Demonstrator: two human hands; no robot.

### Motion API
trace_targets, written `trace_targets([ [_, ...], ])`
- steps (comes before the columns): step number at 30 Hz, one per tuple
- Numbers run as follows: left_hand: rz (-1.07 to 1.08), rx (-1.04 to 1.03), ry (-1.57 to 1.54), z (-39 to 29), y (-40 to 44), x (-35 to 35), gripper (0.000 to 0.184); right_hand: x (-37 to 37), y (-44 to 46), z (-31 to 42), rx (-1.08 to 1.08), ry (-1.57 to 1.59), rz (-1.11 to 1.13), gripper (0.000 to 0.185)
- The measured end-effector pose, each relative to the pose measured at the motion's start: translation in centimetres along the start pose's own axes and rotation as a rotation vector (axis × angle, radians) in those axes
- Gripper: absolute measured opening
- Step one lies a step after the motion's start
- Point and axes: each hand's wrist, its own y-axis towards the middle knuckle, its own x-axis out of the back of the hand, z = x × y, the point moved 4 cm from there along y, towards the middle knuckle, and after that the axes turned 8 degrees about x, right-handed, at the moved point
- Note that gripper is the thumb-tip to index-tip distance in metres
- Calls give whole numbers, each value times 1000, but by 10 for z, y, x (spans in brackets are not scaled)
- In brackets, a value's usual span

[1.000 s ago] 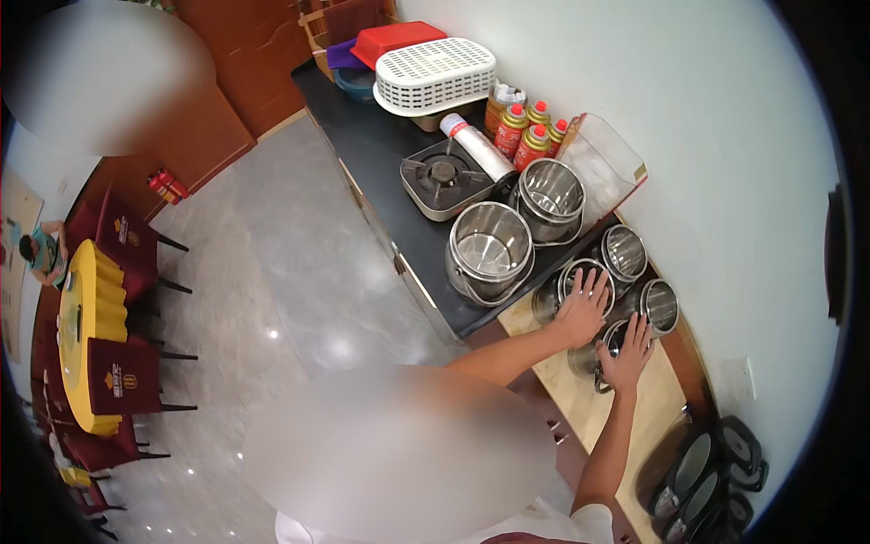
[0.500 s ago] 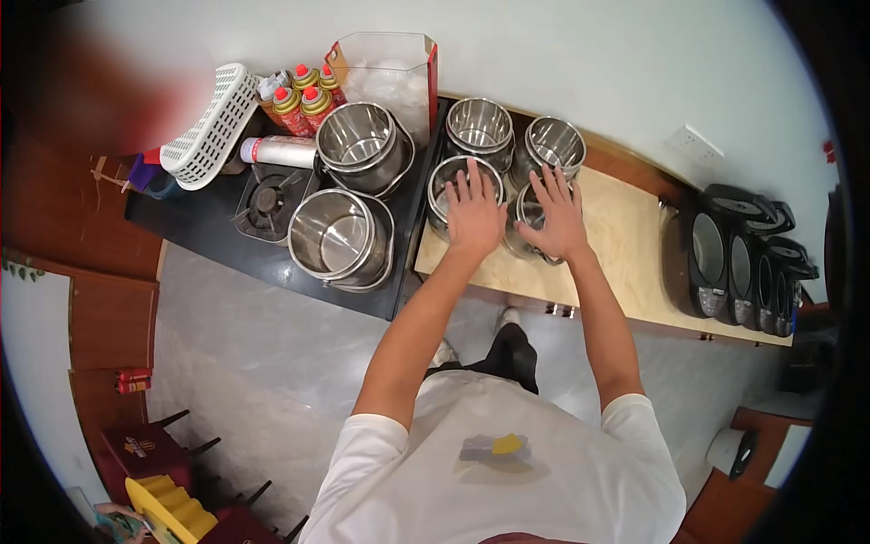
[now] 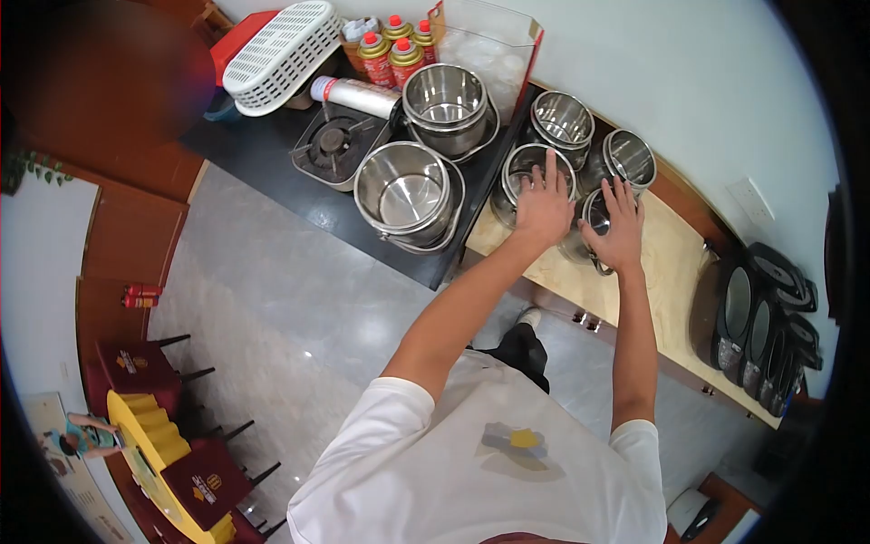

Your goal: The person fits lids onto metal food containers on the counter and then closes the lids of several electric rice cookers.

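Several small steel pots stand grouped on the light wooden top. My left hand (image 3: 546, 214) lies over the front-left pot (image 3: 507, 172), palm down with fingers stretched out. Over the front-right pot (image 3: 575, 243) is my right hand (image 3: 618, 228), its fingers spread and its thumb out to the side. Whether either palm presses on a rim is hard to tell. Behind them are a back-left pot (image 3: 564, 120) and a back-right pot (image 3: 631, 160), both uncovered. Parts of the two front pots are hidden under my hands.
Two larger steel pots, one behind (image 3: 446, 102) and one in front (image 3: 404, 189), sit on the black counter (image 3: 272, 172). Nearby are a gas burner (image 3: 333, 141), red gas canisters (image 3: 375, 60) and a white basket (image 3: 283, 56). Black appliances (image 3: 739, 313) line the right end. A person (image 3: 86, 435) is at lower left.
My view has turned to the left, so the counters appear shifted right and rotated. Both hands remain over the same two front pots, with fingers still spread.
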Motion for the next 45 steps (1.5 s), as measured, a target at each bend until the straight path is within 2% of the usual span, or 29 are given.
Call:
trace_targets([
  [13,49,17,-38,-1,3,-5,71,4,-2,1,-7,-6,-54,89],
  [14,-55,9,2,-1,1,-2,65,6,-2,3,-9,4,-46,88],
  [21,-66,-23,41,-2,-1,3,65,-2,1,1,15,10,-60,89],
  [23,0,27,14,-4,1,6,64,-1,-4,-4,12,16,-85,89],
  [25,-43,-11,35,-3,2,1,62,2,-4,-3,-1,17,-69,90],
  [28,42,-32,-22,-3,3,-1,64,0,-5,-2,-12,5,-59,90],
  [30,-129,-54,13,1,2,-2,59,1,-7,-3,-44,6,-54,91],
  [34,-151,-71,-13,0,0,0,56,0,-7,0,-60,26,-30,92],
  [35,-143,-98,-18,-1,1,-1,56,0,-7,-1,-56,30,-27,92],
  [37,17,-12,-8,-2,3,2,61,0,-8,-2,-84,22,-24,92],
  [38,30,-7,-10,-3,3,4,59,-1,-8,-2,-70,26,-35,92],
  [45,-36,-46,0,-6,-1,10,57,1,-8,0,-58,40,-34,91],
])
